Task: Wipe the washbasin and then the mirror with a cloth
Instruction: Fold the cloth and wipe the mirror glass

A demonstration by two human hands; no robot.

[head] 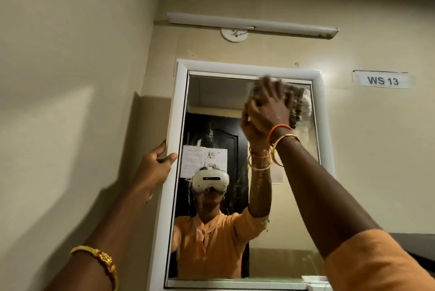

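Right hand (pixel 268 104) flat, fingers spread, pressing grey cloth (pixel 299 104) against upper right of white-framed mirror (pixel 211 125). Left hand (pixel 156 161) gripping mirror frame's left edge, fingers curled round it.

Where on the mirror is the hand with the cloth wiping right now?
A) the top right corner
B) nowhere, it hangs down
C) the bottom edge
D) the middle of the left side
A: the right hand presses the crumpled greyish cloth against the glass near the upper right corner of the white-framed rectangular wall mirror.
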